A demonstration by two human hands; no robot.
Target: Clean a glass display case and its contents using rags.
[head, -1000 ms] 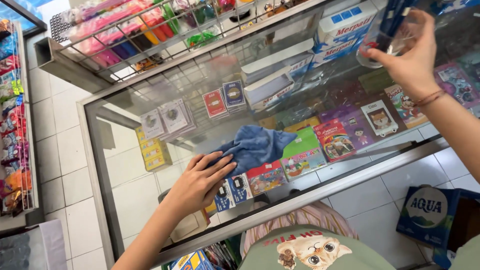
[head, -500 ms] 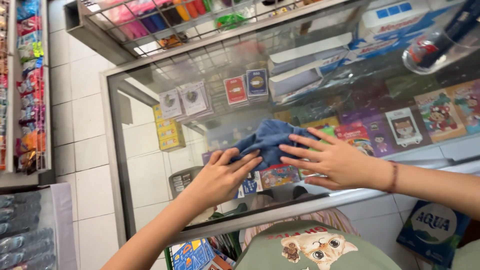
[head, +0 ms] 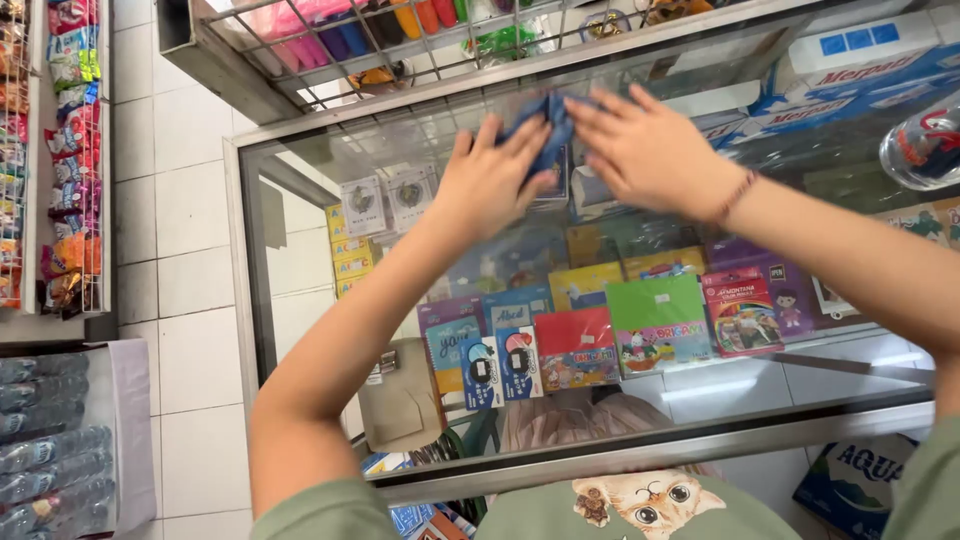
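Grip flat: left hand (head: 490, 180), right hand (head: 645, 150) pressing blue cloth (head: 548, 120) on glass counter (head: 400, 150), arms outstretched.

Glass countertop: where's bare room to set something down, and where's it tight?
Bare glass lies at the near left, between the left forearm and the counter's metal frame, and along the near edge below the right forearm. Crowded at the far edge: both hands press a blue cloth there, and a plastic bottle sits at the far right.

The glass-topped bench (head: 300, 180) with a metal frame carries a crumpled blue cloth (head: 548, 125) near its far edge and a clear plastic bottle (head: 925, 148) lying at its right side.
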